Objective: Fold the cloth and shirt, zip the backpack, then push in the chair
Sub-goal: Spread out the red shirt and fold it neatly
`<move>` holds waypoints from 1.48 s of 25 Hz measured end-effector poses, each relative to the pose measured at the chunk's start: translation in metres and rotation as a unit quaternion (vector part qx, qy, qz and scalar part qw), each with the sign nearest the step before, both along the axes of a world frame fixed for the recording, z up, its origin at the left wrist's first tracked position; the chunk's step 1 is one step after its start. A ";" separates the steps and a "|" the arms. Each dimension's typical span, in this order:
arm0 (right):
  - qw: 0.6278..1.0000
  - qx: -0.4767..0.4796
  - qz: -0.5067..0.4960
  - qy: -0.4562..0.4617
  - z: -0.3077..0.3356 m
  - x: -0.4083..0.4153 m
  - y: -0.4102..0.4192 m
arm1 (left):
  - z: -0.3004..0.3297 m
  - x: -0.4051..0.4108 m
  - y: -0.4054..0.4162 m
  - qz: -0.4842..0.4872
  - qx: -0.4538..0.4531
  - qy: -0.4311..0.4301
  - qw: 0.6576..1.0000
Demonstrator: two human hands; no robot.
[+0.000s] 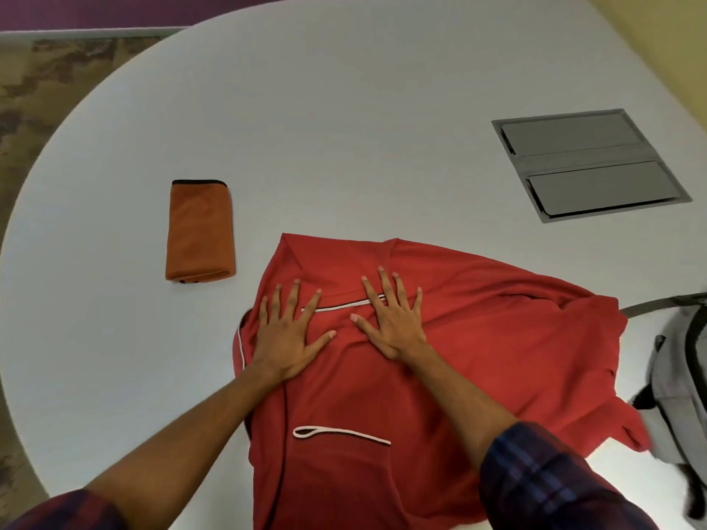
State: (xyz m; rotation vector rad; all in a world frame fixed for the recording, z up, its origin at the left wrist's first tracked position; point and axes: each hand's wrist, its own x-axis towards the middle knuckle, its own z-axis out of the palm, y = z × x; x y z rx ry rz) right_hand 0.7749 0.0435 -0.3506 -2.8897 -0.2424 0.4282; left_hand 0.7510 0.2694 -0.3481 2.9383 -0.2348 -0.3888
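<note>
My sleeves [535, 483] frame the half-folded shirt [478, 338] on the table [344, 128]; both hands, left [287, 330] and right [390, 319], spread flat on it. Cloth [199, 231] folded; backpack [677, 395] and chair remain.

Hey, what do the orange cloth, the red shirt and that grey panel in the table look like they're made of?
Orange cloth: seemingly soft, matte microfibre or terry, with fuzzy nap and a dark stitched edge. Red shirt: thin matte knit fabric that wrinkles and drapes, with white piping. Grey panel: probably brushed metal or plastic, flat with a dull sheen.
</note>
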 end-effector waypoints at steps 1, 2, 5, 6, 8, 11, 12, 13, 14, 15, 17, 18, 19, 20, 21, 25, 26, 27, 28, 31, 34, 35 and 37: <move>1.000 0.001 0.000 0.001 0.000 0.001 0.006 | -0.002 0.003 0.008 0.001 0.001 -0.002 1.000; 1.000 0.005 -0.001 0.003 0.000 0.003 0.013 | -0.002 0.006 0.017 0.001 0.003 -0.002 1.000; 1.000 0.025 0.001 0.012 0.001 0.004 0.041 | -0.003 0.012 0.045 0.007 0.020 -0.007 1.000; 0.999 0.031 0.003 0.020 0.002 0.005 0.051 | -0.002 0.014 0.057 0.006 0.025 -0.008 1.000; 0.998 0.042 0.021 0.037 0.008 0.006 0.069 | -0.002 0.017 0.084 -0.001 0.030 -0.007 1.000; 0.996 0.065 0.049 0.048 0.023 0.005 0.081 | 0.003 0.021 0.117 -0.009 0.033 0.006 0.999; 0.996 0.071 0.050 0.036 0.028 0.002 0.078 | 0.006 0.021 0.122 -0.008 0.036 0.012 0.999; 0.996 0.076 0.046 0.021 0.033 -0.003 0.073 | 0.009 0.020 0.123 -0.002 0.037 0.017 0.999; 0.996 0.081 0.037 0.007 0.038 -0.009 0.065 | 0.012 0.017 0.121 0.006 0.035 0.017 0.999; 0.996 0.086 0.026 -0.002 0.042 -0.017 0.053 | 0.016 0.012 0.116 0.014 0.028 0.012 0.999; 0.996 0.085 -0.003 -0.022 0.047 -0.034 0.025 | 0.024 -0.003 0.101 0.014 0.005 -0.011 1.000; 0.996 0.078 -0.021 -0.032 0.048 -0.044 0.008 | 0.027 -0.013 0.091 0.003 -0.006 -0.029 1.000; 0.996 0.069 -0.041 -0.041 0.050 -0.056 -0.010 | 0.031 -0.024 0.078 -0.012 -0.017 -0.048 0.999; 0.995 0.059 -0.064 -0.047 0.052 -0.067 -0.030 | 0.033 -0.035 0.066 -0.026 -0.027 -0.065 0.997; 0.994 0.049 -0.088 -0.053 0.054 -0.078 -0.049 | 0.035 -0.047 0.052 -0.039 -0.038 -0.078 0.995; 0.977 0.012 -0.200 -0.076 0.064 -0.129 -0.122 | 0.038 -0.100 0.000 -0.094 -0.070 -0.096 0.988; 0.968 0.006 -0.237 -0.079 0.066 -0.141 -0.138 | 0.037 -0.114 -0.011 -0.104 -0.074 -0.092 0.988; 0.960 0.000 -0.270 -0.074 0.067 -0.154 -0.154 | 0.035 -0.128 -0.020 -0.114 -0.075 -0.086 0.987; 0.954 -0.007 -0.294 -0.054 0.067 -0.165 -0.168 | 0.032 -0.142 -0.027 -0.124 -0.071 -0.078 0.987; 0.957 -0.039 -0.278 0.073 0.061 -0.201 -0.200 | 0.018 -0.179 -0.036 -0.118 -0.029 -0.022 0.992; 0.960 -0.052 -0.257 0.102 0.047 -0.235 -0.212 | 0.005 -0.199 -0.030 -0.092 -0.013 0.013 0.996; 0.960 -0.051 -0.264 0.083 0.044 -0.245 -0.214 | 0.003 -0.201 -0.028 -0.090 -0.009 0.019 0.996; 0.960 -0.057 -0.271 0.053 0.042 -0.265 -0.219 | 0.002 -0.202 -0.027 -0.100 0.003 0.035 0.994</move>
